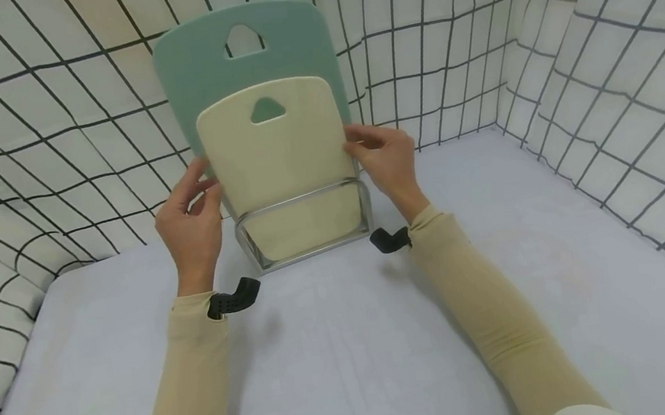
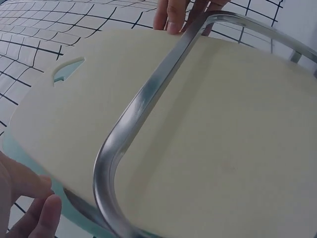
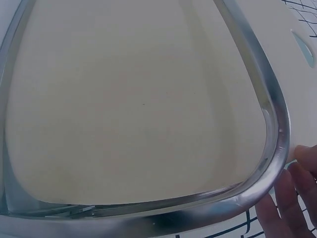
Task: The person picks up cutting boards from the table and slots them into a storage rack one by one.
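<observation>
A cream cutting board (image 1: 275, 152) with a cut-out handle stands upright in a metal rack (image 1: 300, 199), whose front bar crosses its lower part. Behind it rises a larger green cutting board (image 1: 188, 65). At the cream board's left edge, my left hand (image 1: 189, 219) holds on with bent fingers, its fingertips (image 2: 42, 186) right at the edge in the left wrist view. My right hand (image 1: 389, 161) pinches the opposite edge with thumb and fingers. Beside the rack's rounded metal bar (image 3: 277, 134), the right fingers (image 3: 287, 198) partly show in the right wrist view.
The rack stands on a white-covered table (image 1: 340, 361). A black wire grid (image 1: 442, 32) over white sheeting encloses the back and sides, close behind the green board. Black wrist mounts (image 1: 234, 297) sit on both sleeves.
</observation>
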The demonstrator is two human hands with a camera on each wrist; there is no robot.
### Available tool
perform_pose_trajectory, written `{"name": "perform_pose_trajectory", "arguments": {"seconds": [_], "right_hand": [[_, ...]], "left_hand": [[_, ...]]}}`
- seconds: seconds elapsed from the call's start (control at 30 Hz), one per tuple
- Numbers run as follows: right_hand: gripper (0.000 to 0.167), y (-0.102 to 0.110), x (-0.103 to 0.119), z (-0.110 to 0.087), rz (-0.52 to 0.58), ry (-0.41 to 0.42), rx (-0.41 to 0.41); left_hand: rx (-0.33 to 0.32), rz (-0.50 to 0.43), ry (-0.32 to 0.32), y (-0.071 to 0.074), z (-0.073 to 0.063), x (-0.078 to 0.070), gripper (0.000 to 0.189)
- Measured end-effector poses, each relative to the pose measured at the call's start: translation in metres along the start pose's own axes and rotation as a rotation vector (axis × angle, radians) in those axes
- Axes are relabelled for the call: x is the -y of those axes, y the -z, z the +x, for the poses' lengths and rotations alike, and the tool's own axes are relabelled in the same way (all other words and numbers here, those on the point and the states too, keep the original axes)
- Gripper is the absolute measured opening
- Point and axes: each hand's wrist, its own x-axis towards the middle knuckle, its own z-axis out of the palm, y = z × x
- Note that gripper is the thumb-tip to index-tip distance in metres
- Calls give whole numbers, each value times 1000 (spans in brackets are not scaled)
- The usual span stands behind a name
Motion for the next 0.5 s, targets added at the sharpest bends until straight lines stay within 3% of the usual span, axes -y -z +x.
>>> {"name": "perform_pose_trajectory", "arguments": {"seconds": [0.23,0.5], "right_hand": [[26,15,-10,4,-11,-72,46],[28,46,-25,8,-139,-106,109]], "left_hand": [[-5,206,-25,25,-1,19,41],[76,393,-181,61,-8,41,39]]}}
